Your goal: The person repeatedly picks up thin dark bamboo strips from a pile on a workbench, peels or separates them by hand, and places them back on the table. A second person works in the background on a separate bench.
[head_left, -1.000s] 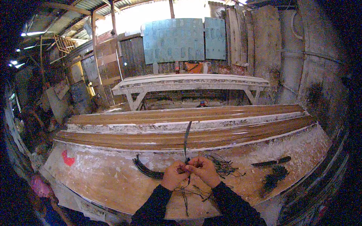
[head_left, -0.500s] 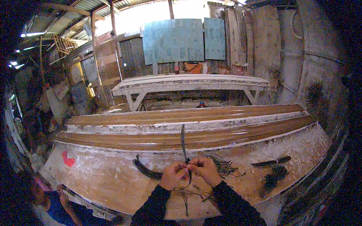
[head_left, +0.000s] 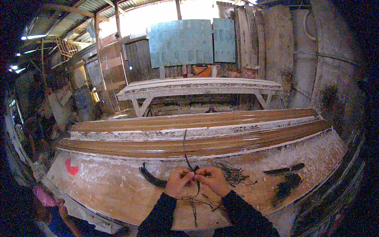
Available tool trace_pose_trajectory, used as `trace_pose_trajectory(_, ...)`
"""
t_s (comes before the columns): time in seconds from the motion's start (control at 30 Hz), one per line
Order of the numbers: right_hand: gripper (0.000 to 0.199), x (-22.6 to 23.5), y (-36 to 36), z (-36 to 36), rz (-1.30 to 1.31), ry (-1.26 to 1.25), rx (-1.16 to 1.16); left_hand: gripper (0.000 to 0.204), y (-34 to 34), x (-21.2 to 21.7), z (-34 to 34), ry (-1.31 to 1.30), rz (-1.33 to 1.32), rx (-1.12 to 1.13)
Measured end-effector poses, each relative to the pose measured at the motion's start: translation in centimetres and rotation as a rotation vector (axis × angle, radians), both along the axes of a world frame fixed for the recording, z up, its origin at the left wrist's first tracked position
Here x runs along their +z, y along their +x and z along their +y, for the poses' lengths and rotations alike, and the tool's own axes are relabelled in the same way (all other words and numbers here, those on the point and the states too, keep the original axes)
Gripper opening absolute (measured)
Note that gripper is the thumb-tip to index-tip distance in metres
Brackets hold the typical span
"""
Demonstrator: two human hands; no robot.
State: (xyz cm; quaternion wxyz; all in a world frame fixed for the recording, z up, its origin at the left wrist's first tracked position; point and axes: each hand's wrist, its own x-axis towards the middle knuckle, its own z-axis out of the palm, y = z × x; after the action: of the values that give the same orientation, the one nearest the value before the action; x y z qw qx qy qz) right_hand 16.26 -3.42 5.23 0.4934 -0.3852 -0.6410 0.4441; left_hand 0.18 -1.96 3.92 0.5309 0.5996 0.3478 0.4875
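Observation:
My left hand (head_left: pixel 178 181) and my right hand (head_left: pixel 213 179) meet over the near part of a plaster-stained wooden workbench (head_left: pixel 110 189). Both pinch a thin black wire strip (head_left: pixel 185 148) that sticks up and away from my fingers. Loose dark wire ends (head_left: pixel 194 203) hang below my hands. A curved bundle of black strips (head_left: pixel 152 178) lies just left of my left hand. A tangle of thin wires (head_left: pixel 233 173) lies right of my right hand.
Two long brown moulded lengths (head_left: pixel 197 144) lie across the bench beyond my hands. A dark knife-like tool (head_left: pixel 284 170) and a dark clump (head_left: pixel 287 185) sit at the right. A white table (head_left: pixel 197 87) stands behind. A person (head_left: pixel 47 201) is at the lower left.
The upright strip has shifted slightly left and my hands stay together on it, fingers working. The person at the lower left has moved a little.

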Motion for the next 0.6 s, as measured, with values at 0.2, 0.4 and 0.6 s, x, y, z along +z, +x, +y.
trace_pose_trajectory(0.2, 0.011, 0.44, 0.29, 0.08, 0.048, -0.148, -0.011, 0.017, -0.18, -0.24, 0.19, -0.014, -0.054, -0.037)
trace_pose_trajectory(0.4, 0.011, 0.51, 0.41, -0.09, 0.185, -0.249, 0.028, 0.014, -0.14, -0.19, 0.22, -0.057, -0.087, -0.037)
trace_pose_trajectory(0.6, 0.013, 0.10, 0.78, 0.23, 0.067, -0.207, 0.029, 0.013, 0.00, 0.04, -0.06, -0.146, -0.165, -0.016)
